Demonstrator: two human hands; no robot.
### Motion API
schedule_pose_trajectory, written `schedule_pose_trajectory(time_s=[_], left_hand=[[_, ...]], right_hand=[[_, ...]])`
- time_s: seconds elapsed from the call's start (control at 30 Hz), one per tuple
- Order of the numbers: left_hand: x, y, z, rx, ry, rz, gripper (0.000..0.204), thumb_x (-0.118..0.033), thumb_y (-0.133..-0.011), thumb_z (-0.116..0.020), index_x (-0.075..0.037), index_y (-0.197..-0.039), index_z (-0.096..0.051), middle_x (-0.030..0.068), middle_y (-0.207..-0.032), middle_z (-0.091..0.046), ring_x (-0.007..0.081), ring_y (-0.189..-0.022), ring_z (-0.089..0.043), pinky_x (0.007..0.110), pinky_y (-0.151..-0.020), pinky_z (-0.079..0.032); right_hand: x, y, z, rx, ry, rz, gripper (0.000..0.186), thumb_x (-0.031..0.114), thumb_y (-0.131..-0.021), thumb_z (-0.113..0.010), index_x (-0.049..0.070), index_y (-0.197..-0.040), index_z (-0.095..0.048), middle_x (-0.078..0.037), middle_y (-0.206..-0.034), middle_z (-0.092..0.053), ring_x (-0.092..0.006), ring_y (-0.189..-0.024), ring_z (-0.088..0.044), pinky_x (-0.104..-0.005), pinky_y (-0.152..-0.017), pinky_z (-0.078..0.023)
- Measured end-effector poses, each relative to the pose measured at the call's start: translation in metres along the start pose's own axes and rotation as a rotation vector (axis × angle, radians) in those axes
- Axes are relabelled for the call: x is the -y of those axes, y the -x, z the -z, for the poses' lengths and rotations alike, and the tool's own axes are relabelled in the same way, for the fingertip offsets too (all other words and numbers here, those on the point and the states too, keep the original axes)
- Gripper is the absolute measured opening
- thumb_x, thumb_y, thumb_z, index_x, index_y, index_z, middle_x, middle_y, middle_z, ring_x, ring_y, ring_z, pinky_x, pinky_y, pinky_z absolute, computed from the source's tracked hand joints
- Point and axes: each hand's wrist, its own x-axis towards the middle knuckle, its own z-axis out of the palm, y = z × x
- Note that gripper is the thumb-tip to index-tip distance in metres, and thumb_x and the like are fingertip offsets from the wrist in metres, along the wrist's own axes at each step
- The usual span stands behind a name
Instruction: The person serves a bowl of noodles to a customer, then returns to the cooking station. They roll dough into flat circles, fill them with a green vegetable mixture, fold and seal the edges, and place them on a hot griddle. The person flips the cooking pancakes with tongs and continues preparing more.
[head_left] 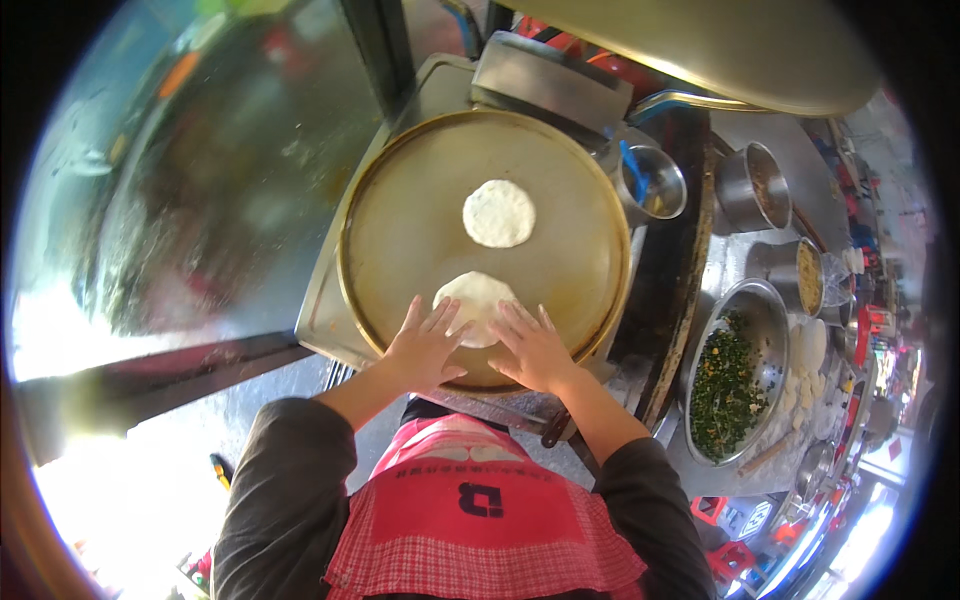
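my hands super relaxed, left hand (425, 345) and right hand (530, 350) both flat with fingers spread, just touching a pale dough round (478, 300) at the near side of my big griddle (400, 220), smaller flatbread (499, 213) just beyond, steel bowl (772, 350) of chopped greens (727, 385) off right

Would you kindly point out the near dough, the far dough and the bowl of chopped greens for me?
Near dough (479, 304): head view, middle of its upper face.
Far dough (499, 213): head view, middle of its upper face.
Bowl (772, 328): head view, bare inner wall, right side.
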Motion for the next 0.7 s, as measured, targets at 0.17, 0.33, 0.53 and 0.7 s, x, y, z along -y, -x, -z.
schedule_pose_trajectory(time_s=[0.17,0.33,0.53,0.7], left_hand=[[-0.033,-0.035,-0.011,-0.086,0.115,-0.013,0.085,-0.055,-0.085,-0.058,0.001,-0.144,-0.033,0.021,-0.154,-0.021,0.0339,-0.146,-0.016,0.05,-0.117,-0.014],[-0.02,-0.044,-0.024,-0.073,0.12,0.095,0.087,-0.055,-0.084,-0.059,0.003,-0.144,-0.033,0.0213,-0.154,-0.021,0.0332,-0.146,-0.015,0.048,-0.118,-0.014],[0.012,-0.05,-0.013,-0.165,0.113,0.183,0.084,-0.047,-0.082,-0.065,0.006,-0.141,-0.035,0.0239,-0.152,-0.024,0.0358,-0.144,-0.018,0.049,-0.118,-0.018],[0.035,-0.058,-0.005,-0.16,0.132,0.302,0.083,-0.045,-0.085,-0.062,0.006,-0.143,-0.032,0.0227,-0.154,-0.019,0.0346,-0.145,-0.015,0.047,-0.119,-0.015]], right_hand=[[-0.091,-0.015,0.033,-0.724,-0.933,-0.549,0.043,0.015,-0.089,-0.062,0.004,-0.129,-0.049,-0.012,-0.126,-0.052,-0.0213,-0.112,-0.054,-0.0413,-0.098,-0.044],[-0.225,-0.043,0.066,-1.212,-1.34,-0.918,0.041,0.01,-0.088,-0.065,0.003,-0.119,-0.039,-0.011,-0.1,-0.055,-0.0203,-0.08,-0.058,-0.0354,-0.074,-0.056],[-0.289,-0.063,0.075,-1.235,-1.277,-1.052,0.013,0.004,-0.087,-0.059,0.003,-0.095,-0.048,-0.01,-0.077,-0.056,-0.0188,-0.06,-0.057,-0.034,-0.061,-0.056],[-0.269,-0.051,0.098,-1.286,-1.153,-0.954,0.014,-0.001,-0.083,-0.055,0.006,-0.084,-0.043,-0.007,-0.067,-0.05,-0.0169,-0.051,-0.053,-0.0314,-0.051,-0.049]])
